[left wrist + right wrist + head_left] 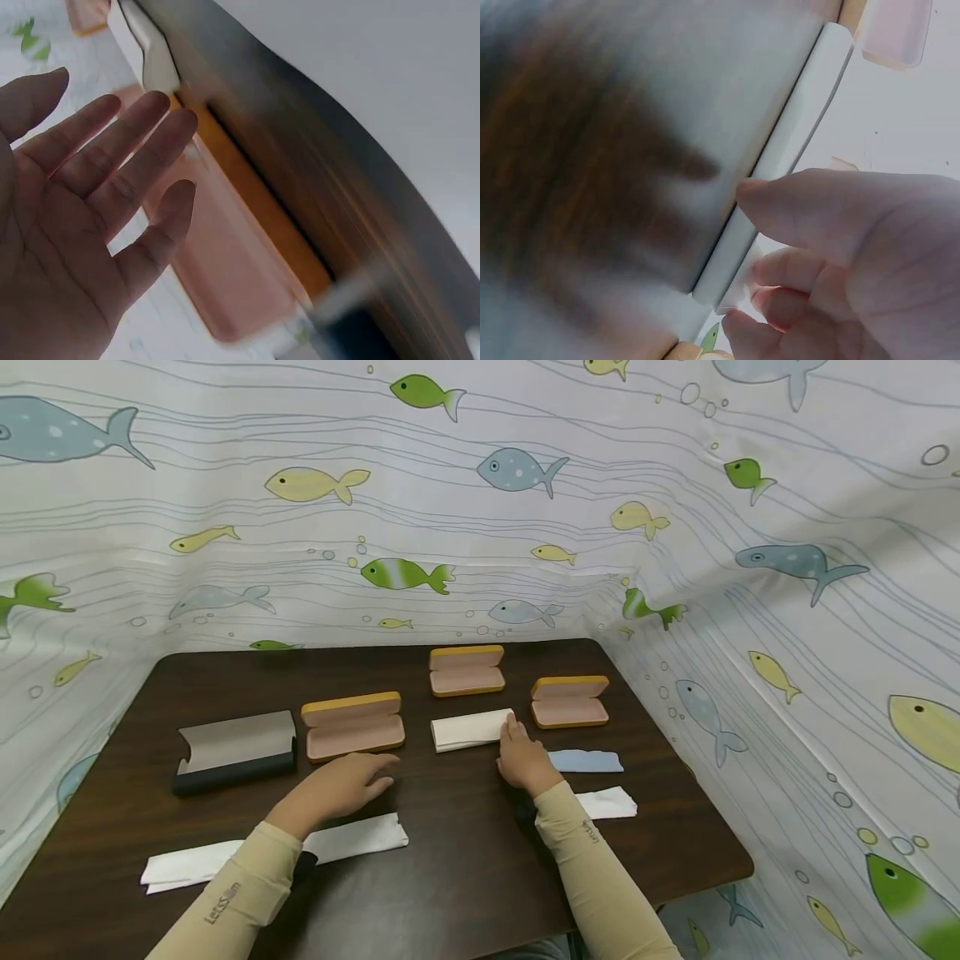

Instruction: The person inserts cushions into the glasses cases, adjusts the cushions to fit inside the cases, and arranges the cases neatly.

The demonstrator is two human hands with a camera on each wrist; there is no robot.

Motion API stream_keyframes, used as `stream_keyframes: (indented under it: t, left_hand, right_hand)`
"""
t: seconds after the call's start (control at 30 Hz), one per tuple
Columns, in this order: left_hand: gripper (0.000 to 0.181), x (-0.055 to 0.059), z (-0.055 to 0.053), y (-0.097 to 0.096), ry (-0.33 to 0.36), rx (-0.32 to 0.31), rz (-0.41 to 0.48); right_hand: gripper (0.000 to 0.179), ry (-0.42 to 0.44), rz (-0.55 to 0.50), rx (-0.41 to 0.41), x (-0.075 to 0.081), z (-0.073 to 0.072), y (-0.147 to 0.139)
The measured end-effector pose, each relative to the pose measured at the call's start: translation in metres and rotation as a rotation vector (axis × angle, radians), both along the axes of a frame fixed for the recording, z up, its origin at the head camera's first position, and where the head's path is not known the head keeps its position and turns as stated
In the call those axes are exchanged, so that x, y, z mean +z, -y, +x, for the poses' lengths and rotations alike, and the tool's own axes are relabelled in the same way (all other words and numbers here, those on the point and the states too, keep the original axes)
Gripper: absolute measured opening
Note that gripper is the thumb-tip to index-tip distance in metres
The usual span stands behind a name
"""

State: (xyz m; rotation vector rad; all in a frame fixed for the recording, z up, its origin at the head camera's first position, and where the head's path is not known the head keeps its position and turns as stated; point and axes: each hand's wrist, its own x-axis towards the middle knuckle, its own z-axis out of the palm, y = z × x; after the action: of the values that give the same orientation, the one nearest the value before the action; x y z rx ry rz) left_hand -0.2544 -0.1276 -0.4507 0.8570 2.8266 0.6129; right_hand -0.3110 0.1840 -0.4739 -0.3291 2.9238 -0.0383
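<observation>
My right hand (525, 758) grips the right end of a flat cream glasses case (467, 730) on the table. The right wrist view has its thumb at the near edge of that case (799, 112), with curled fingers on the other side. My left hand (337, 787) hovers, fingers loosely spread and holding nothing. Just beyond it an orange glasses case (354, 742) stands with its lid up, pink lining showing. In the left wrist view this case (225, 262) lies behind the bare palm. A white folded cloth (360, 838) passes partly hidden under my left forearm.
Two more orange cases, a back one (467, 681) and a right one (570, 712), stand lid up. A dark case (236, 768) with grey lining lies open at left. Blue cloth (588, 762) and white cloth (609, 803) lie by my right forearm. Fish-print sheets surround the dark table (450, 877).
</observation>
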Motion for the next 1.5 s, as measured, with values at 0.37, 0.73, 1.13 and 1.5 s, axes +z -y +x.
stream_keyframes:
  t: [0.37, 0.73, 1.13, 1.5]
  left_hand:
    - [0.043, 0.004, 0.039, 0.065, 0.065, 0.121, -0.003]
    - [0.031, -0.011, 0.059, 0.086, 0.059, 0.17, -0.009]
    - [0.033, -0.02, 0.067, 0.081, -0.007, 0.193, -0.049]
    - [0.028, -0.027, 0.067, 0.08, -0.002, 0.227, -0.041]
  right_hand:
    - [0.055, -0.105, 0.119, 0.001, 0.004, 0.008, 0.019]
    - [0.031, -0.215, -0.1, 0.212, 0.015, 0.038, 0.078]
    - [0.025, -0.079, -0.209, 0.408, -0.004, 0.066, 0.132]
    - [0.02, -0.041, -0.186, 0.413, -0.01, 0.07, 0.142]
